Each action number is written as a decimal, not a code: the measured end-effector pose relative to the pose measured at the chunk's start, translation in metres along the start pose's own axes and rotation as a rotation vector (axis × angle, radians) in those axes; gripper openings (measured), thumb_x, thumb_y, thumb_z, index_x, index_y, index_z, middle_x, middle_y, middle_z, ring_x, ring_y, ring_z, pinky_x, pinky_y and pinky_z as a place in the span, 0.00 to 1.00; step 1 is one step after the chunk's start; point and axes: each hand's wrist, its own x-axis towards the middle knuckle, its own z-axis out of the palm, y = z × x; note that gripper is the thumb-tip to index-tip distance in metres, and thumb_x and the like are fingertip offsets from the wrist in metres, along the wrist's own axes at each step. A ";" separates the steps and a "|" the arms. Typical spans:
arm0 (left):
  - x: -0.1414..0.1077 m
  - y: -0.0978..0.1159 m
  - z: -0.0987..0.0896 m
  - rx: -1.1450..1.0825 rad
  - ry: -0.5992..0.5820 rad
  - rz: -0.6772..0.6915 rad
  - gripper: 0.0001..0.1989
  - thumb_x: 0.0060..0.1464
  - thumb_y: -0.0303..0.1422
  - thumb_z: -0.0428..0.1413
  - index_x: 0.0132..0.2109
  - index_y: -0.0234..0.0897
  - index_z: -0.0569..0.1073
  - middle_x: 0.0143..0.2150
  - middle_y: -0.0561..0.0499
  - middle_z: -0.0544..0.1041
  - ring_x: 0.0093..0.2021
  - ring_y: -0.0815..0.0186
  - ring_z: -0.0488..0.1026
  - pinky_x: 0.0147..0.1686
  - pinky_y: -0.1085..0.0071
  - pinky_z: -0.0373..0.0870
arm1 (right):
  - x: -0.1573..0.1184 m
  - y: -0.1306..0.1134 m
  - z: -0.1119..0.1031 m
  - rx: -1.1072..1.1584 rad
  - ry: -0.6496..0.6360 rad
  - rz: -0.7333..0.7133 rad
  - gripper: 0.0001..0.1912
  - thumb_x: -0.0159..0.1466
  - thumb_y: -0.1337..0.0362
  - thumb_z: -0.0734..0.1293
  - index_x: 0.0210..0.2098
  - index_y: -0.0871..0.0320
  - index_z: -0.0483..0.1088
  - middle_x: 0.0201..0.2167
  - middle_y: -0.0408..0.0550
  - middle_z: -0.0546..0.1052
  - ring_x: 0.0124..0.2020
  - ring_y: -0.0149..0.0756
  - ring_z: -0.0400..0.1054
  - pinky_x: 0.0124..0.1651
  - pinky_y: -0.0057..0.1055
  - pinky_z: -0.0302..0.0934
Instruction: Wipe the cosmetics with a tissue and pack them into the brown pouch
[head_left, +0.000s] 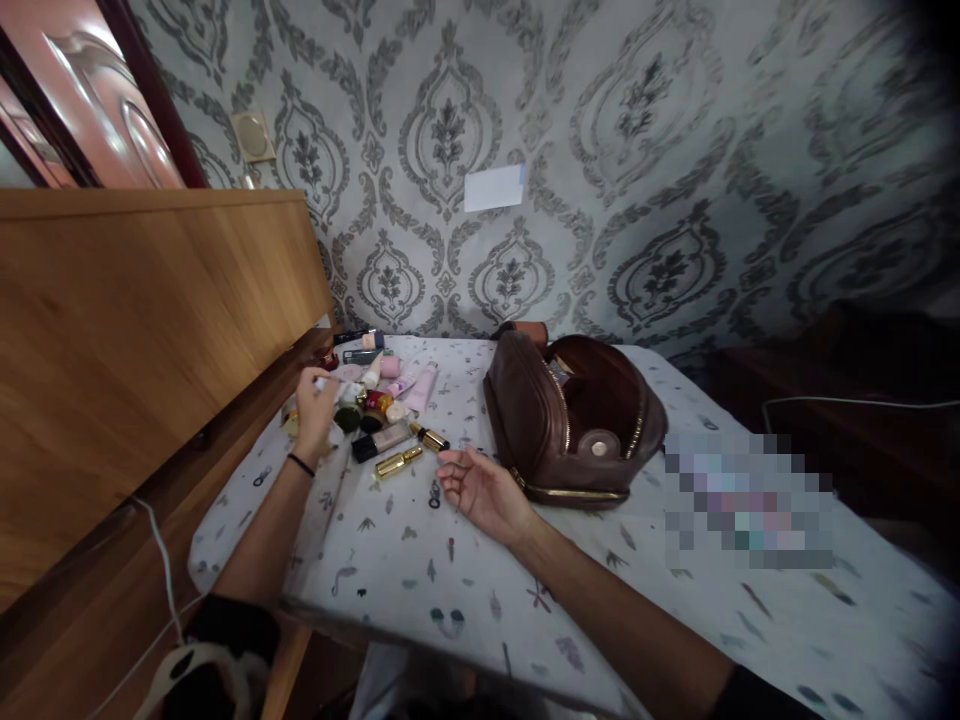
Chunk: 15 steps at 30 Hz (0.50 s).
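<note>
My left hand (315, 408) is over the left part of a heap of cosmetics, its fingers closed in a pinch; a small pale thing shows at the fingertips, too unclear to name. My right hand (484, 492) is palm up with fingers loosely curled apart, holding nothing. Just beyond its fingertips lies a dark tube with a gold end (430, 437). A gold lipstick tube (399, 462) and a bottle with a black cap (381, 440) lie between my hands. Pink tubes (424, 386) and several small jars are behind them.
A brown cosmetic bag (525, 410) stands unzipped, right of the heap. Further right, a blurred-out patch (750, 505) covers something on the patterned tablecloth (450, 570). A wooden panel (165, 300) borders the left side; a papered wall is behind.
</note>
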 end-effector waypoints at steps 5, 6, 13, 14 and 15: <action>0.078 -0.026 -0.004 0.295 -0.049 -0.079 0.12 0.63 0.35 0.54 0.49 0.33 0.71 0.40 0.50 0.75 0.35 0.67 0.73 0.35 0.68 0.73 | 0.000 -0.001 0.001 0.035 0.013 0.011 0.14 0.66 0.57 0.67 0.39 0.63 0.77 0.30 0.48 0.79 0.30 0.28 0.72 0.35 0.24 0.65; 0.091 -0.029 -0.002 0.358 -0.072 -0.084 0.13 0.63 0.37 0.55 0.50 0.34 0.72 0.44 0.48 0.76 0.38 0.65 0.74 0.38 0.65 0.75 | 0.000 -0.002 0.001 0.045 0.014 0.014 0.14 0.66 0.57 0.67 0.39 0.63 0.77 0.29 0.48 0.79 0.30 0.28 0.72 0.35 0.24 0.65; 0.152 -0.046 0.028 0.799 -0.256 -0.004 0.20 0.56 0.44 0.59 0.49 0.33 0.75 0.51 0.34 0.78 0.52 0.46 0.75 0.47 0.54 0.70 | 0.001 -0.002 -0.003 0.121 0.018 0.012 0.15 0.59 0.56 0.74 0.38 0.63 0.78 0.30 0.48 0.80 0.29 0.28 0.72 0.35 0.23 0.63; 0.158 -0.048 0.033 0.856 -0.281 0.012 0.21 0.54 0.44 0.59 0.49 0.33 0.75 0.52 0.31 0.78 0.53 0.43 0.75 0.47 0.53 0.70 | 0.002 -0.001 -0.003 0.133 0.022 0.012 0.16 0.57 0.57 0.75 0.38 0.63 0.78 0.29 0.48 0.80 0.29 0.28 0.72 0.34 0.23 0.62; 0.164 -0.050 0.037 0.911 -0.305 0.024 0.22 0.54 0.44 0.59 0.49 0.32 0.76 0.53 0.28 0.77 0.54 0.41 0.74 0.48 0.52 0.70 | 0.002 -0.001 -0.004 0.144 0.029 0.012 0.16 0.56 0.57 0.75 0.38 0.63 0.78 0.29 0.48 0.80 0.29 0.29 0.72 0.34 0.24 0.62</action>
